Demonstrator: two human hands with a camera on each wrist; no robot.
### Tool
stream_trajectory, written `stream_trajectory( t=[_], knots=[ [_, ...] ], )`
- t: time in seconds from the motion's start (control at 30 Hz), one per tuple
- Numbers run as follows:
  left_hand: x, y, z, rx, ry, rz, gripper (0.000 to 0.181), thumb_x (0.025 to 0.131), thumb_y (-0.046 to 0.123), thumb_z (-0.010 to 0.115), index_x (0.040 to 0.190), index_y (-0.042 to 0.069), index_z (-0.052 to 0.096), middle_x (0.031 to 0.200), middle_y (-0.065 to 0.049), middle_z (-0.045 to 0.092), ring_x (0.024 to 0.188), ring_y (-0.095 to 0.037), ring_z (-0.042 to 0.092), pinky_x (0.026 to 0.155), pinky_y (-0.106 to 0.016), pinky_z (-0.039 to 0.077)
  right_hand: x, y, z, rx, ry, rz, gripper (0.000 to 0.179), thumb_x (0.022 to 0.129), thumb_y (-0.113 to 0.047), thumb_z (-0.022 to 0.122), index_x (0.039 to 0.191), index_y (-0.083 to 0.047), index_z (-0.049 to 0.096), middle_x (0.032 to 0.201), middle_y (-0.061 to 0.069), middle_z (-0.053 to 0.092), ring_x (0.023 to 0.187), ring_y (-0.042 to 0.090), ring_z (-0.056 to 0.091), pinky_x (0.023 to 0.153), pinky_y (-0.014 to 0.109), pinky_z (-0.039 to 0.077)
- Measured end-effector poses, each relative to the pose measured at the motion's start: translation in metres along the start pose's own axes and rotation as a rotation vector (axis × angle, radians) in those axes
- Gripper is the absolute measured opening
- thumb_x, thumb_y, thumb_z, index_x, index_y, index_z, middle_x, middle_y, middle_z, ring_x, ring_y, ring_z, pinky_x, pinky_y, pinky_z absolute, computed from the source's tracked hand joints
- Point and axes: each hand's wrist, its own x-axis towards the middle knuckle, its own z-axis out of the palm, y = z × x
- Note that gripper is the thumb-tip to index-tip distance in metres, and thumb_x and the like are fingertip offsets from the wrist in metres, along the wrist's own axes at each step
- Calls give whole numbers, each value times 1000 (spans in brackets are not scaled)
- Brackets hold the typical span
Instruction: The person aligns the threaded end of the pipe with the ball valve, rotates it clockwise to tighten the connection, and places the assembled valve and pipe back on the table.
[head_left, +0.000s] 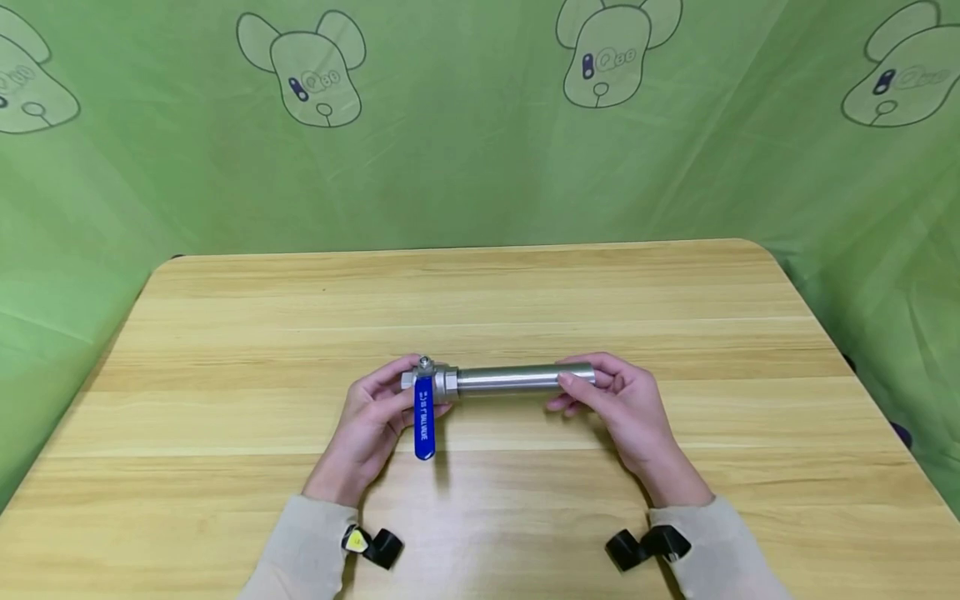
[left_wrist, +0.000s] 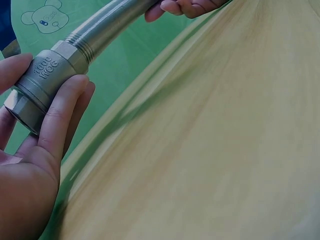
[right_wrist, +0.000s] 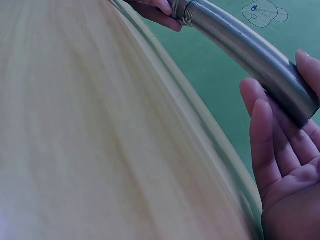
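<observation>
A metal ball valve [left_wrist: 47, 75] with a blue lever handle [head_left: 424, 421] is joined to a straight steel pipe [head_left: 510, 378]. Threads [left_wrist: 80, 45] show where the pipe enters the valve. My left hand [head_left: 375, 421] grips the valve body, thumb and fingers on opposite sides. At the pipe's far end, my right hand [head_left: 626, 408] pinches the tube between thumb and fingers. Both hands hold the assembly level above the table, and its shadow falls below. In the right wrist view the pipe's plain end [right_wrist: 305, 112] lies among the right fingers.
The wood-grain table [head_left: 480, 300] has rounded far corners. Behind and beside it hangs a green cloth [head_left: 465, 167] printed with cartoon animal heads. Black wrist cameras [head_left: 386, 548] are worn at both sleeve cuffs.
</observation>
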Motion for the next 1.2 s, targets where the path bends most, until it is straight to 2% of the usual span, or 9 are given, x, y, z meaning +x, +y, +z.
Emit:
stream_trajectory(
  t=[0.13,0.33,0.53,0.67,0.9,1.1,1.2],
  knots=[
    [0,0,0,1,-4,3,50,98,-12,57,110,31,81,119,5,79,103,-14,78,98,-39,69,0,1,0,-18,5,0,14,102,-7,73,116,-5,76,93,10,84,75,18,82,66,30,70],
    [0,0,1,0,8,2,49,99,-10,57,110,31,80,120,6,80,104,-14,78,98,-39,69,0,0,0,7,-14,-5,18,103,-5,71,121,-1,73,97,3,85,79,19,83,69,31,71],
    [0,0,1,-21,18,12,47,99,-11,56,111,29,80,120,5,80,105,-14,79,98,-39,69,0,-3,1,9,-5,-10,40,94,5,77,132,-5,70,110,-2,82,96,13,81,87,26,70],
    [0,0,1,-27,14,9,45,100,-10,56,111,27,79,121,5,81,106,-15,79,98,-39,68,0,-3,2,16,20,-24,45,89,11,78,131,-4,71,115,-3,80,103,10,77,94,22,67],
    [-1,0,2,-22,19,5,45,100,-10,56,113,27,79,122,4,80,107,-16,79,99,-40,68,-1,-1,1,-2,46,-11,38,89,7,81,126,-3,74,109,-5,82,96,8,78,89,22,68],
    [-3,-1,2,-7,14,12,44,99,-9,58,114,26,79,123,3,80,109,-17,78,102,-42,67,-2,1,0,-1,17,-5,35,94,2,79,127,6,69,103,1,83,86,19,83,83,33,71],
    [-3,-2,3,-5,3,15,42,99,-9,59,115,25,79,125,2,80,112,-18,78,103,-43,66,-3,1,-1,-37,14,3,34,96,-2,78,127,7,68,98,4,84,82,20,83,78,33,72]
  ],
)
